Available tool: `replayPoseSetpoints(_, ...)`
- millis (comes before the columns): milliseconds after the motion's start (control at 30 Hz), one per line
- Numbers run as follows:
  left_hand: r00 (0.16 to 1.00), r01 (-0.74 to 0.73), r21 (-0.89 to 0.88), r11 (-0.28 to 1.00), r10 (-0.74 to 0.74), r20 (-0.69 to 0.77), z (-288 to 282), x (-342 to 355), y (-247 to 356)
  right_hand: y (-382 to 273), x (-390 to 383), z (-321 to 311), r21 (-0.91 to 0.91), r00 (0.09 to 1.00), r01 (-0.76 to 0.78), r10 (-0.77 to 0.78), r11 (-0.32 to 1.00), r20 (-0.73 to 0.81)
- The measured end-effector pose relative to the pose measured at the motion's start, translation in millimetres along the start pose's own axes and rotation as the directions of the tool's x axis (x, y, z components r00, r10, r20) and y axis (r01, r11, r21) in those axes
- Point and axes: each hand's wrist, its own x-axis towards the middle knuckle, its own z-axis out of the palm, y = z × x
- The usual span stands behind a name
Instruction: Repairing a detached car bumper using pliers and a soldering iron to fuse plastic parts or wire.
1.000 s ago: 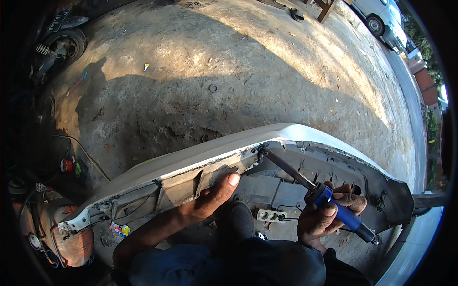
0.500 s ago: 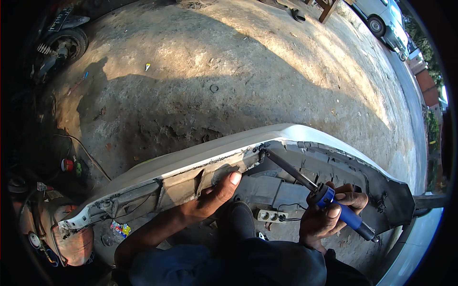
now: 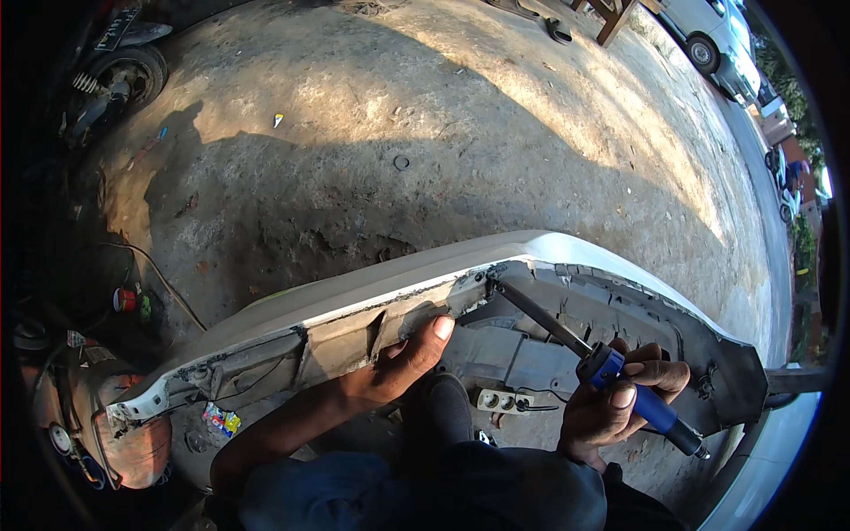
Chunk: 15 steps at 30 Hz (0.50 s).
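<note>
A white car bumper (image 3: 390, 273) lies across in front of me, its grey inner side turned toward me. My left hand (image 3: 403, 358) grips the near edge, thumb on top and fingers mostly hidden beneath. My right hand (image 3: 611, 411) is wrapped round a blue-handled tool with a long metal shaft (image 3: 655, 407). Its shaft points up and left. The tip touches or nearly touches a dark, rough spot (image 3: 493, 281) on the bumper's inner edge, where dark marks run along the seam.
A white socket strip (image 3: 505, 402) with a black plug lies below the bumper, near my shoe (image 3: 450, 407). At the left stands an orange tank (image 3: 142, 447) with a gauge. Beyond are a motorcycle wheel (image 3: 133, 80), a red can (image 3: 124, 300) and a parked van (image 3: 708, 40).
My left thumb has shifted slightly right along the bumper edge. The tool and my right hand have moved slightly right and down; the tip stays by the same dark spot.
</note>
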Motion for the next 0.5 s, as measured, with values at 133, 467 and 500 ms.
replayPoseSetpoints(133,0.989,-0.151,0.151,0.977,0.151,0.011,0.2,-1.7,4.0,-1.0,3.9,0.8,-0.005,1.0,0.016,-0.016,1.0,0.001)
replayPoseSetpoints(467,0.996,0.014,0.392,0.92,0.021,-0.086,5.0,-5.5,16.0,-12.4,33.5,-1.6,-0.074,0.995,0.048,-0.041,0.996,0.093)
replayPoseSetpoints(500,0.996,0.017,0.388,0.921,0.02,-0.092,3.9,-8.0,3.3,-12.8,34.9,-0.7,-0.062,0.991,0.05,-0.042,0.997,0.13)
